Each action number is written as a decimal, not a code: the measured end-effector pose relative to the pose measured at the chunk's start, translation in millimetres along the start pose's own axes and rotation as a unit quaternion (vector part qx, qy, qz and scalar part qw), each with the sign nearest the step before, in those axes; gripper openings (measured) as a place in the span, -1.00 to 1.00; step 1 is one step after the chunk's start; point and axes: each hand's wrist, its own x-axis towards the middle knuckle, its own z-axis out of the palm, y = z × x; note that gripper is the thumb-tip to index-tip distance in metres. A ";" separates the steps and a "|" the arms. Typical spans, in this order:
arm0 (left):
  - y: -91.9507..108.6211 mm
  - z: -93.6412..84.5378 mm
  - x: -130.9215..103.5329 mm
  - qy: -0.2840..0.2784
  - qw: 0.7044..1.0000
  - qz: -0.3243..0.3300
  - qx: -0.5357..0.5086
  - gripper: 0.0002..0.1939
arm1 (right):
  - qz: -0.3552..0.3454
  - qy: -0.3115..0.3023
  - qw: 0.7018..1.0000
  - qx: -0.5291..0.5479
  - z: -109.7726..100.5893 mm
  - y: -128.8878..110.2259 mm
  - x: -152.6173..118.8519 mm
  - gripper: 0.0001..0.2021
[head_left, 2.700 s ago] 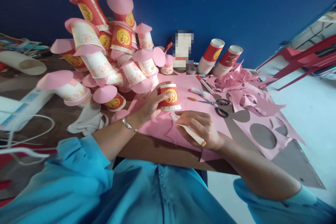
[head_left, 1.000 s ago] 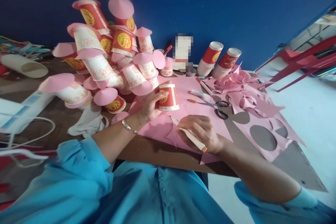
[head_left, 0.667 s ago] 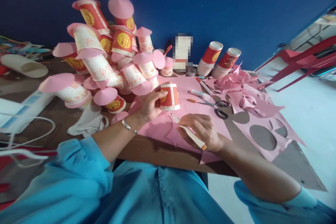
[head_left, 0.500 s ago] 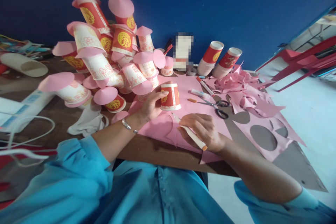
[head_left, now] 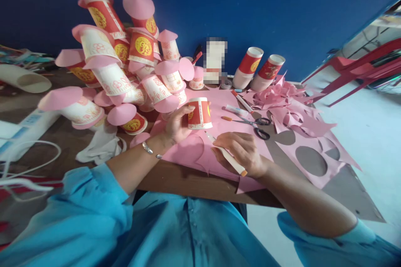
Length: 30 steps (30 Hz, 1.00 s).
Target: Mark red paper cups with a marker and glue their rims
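Observation:
A red paper cup (head_left: 199, 113) with a white stripe and gold print is in my left hand (head_left: 178, 125), its wide rim facing down. My fingers wrap round its left side. In my right hand (head_left: 239, 152) is an uncapped marker pen (head_left: 230, 159) with a cream barrel and an orange end; its tip points up and left, just below the cup and apart from it. Beneath both hands lies pink paper (head_left: 184, 150) with a curved line or cut edge. An orange marker cap (head_left: 227, 118) rests beside the black-handled scissors (head_left: 261, 127).
Cups with pink paper cones (head_left: 109, 79) are heaped at the left. Two stacks of paper cups (head_left: 247, 69) stand by the blue wall. Pink scraps (head_left: 282, 100) and paper with round holes (head_left: 294, 154) lie right; a white cloth (head_left: 100, 146) lies left.
The whole view has shifted slightly, moving the scene a little to the left. Both hands keep their hold on the cup and the marker pen, with the pen still below the cup.

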 end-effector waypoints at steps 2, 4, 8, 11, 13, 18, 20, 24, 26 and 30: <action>0.1 0.9 0.6 0.006 1.000 -0.004 -0.018 -0.59 | 0.000 -0.003 1.000 -0.005 0.5 0.1 -0.2 -0.83; -0.3 1.1 1.2 0.013 0.999 -0.007 -0.029 -0.62 | -0.004 -0.005 1.000 -0.007 1.1 0.3 -0.8 -0.84; -1.0 1.1 1.2 0.023 0.999 -0.012 -0.031 -0.63 | -0.004 -0.008 1.000 -0.007 1.6 0.9 -2.4 -0.82; -1.2 1.0 0.4 0.036 0.999 -0.003 -0.031 -0.64 | -0.003 -0.008 1.000 -0.010 1.0 1.3 -2.7 -0.82; -1.4 0.2 0.5 0.039 0.999 0.000 -0.029 -0.65 | -0.007 -0.009 1.000 -0.013 0.3 1.4 -2.5 -0.83; -2.3 -2.0 1.9 0.027 1.000 0.007 -0.013 -0.69 | -0.005 -0.009 1.000 -0.006 -0.3 1.5 -1.8 -0.83; -2.6 -1.5 1.7 0.021 1.000 0.019 0.001 -0.73 | -0.008 -0.006 1.000 -0.004 -0.3 1.7 -1.6 -0.81; -2.1 1.1 -0.5 0.020 0.998 0.042 0.034 -0.72 | -0.009 -0.011 1.000 -0.009 -0.8 1.8 -1.9 -0.79; -1.3 2.5 -1.7 0.022 0.997 0.048 0.051 -0.68 | -0.002 -0.011 1.000 -0.010 -1.0 1.9 -2.3 -0.79; 0.4 4.6 -2.4 0.016 0.995 0.059 0.084 -0.58 | 0.001 -0.013 1.000 -0.011 -1.3 2.2 -2.4 -0.77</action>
